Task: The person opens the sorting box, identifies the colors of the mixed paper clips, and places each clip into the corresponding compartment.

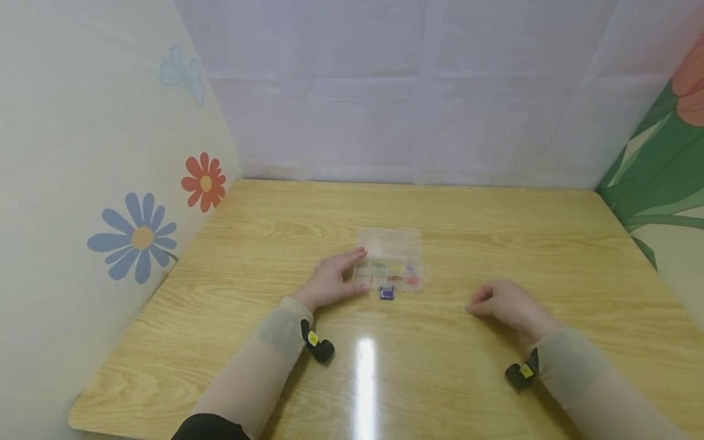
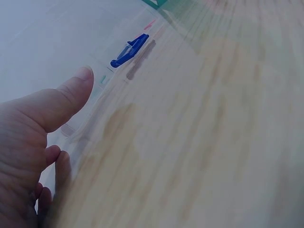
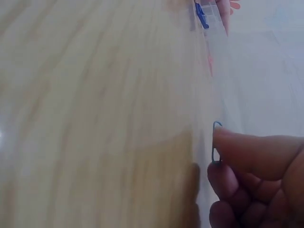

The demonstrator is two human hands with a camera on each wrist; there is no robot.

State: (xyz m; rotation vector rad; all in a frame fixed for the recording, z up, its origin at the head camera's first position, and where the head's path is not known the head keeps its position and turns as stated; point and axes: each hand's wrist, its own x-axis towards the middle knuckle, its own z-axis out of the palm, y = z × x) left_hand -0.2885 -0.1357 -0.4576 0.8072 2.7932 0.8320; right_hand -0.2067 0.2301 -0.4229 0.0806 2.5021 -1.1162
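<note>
A clear plastic box [image 1: 361, 278] with small compartments stands mid-table, its clear lid [image 1: 388, 243] folded back. Small green, yellow, blue and red pieces lie in several compartments. On the front side is a blue latch [image 2: 130, 51]. At the box's left end rests my left hand [image 1: 332, 280], thumb by the front corner and fingers toward the rear; some fingers are hidden in the left wrist view. My right hand [image 1: 503, 305], well to the right of the box, pinches a thin blue-green paper clip [image 3: 213, 142] between thumb and index finger.
The wooden table [image 1: 429, 366] carries a bright light reflection near the front. A white cloth [image 1: 412, 122] hangs behind it. Walls printed with flowers stand at left and right. Each wrist wears a small black camera, such as the left camera [image 1: 319, 347].
</note>
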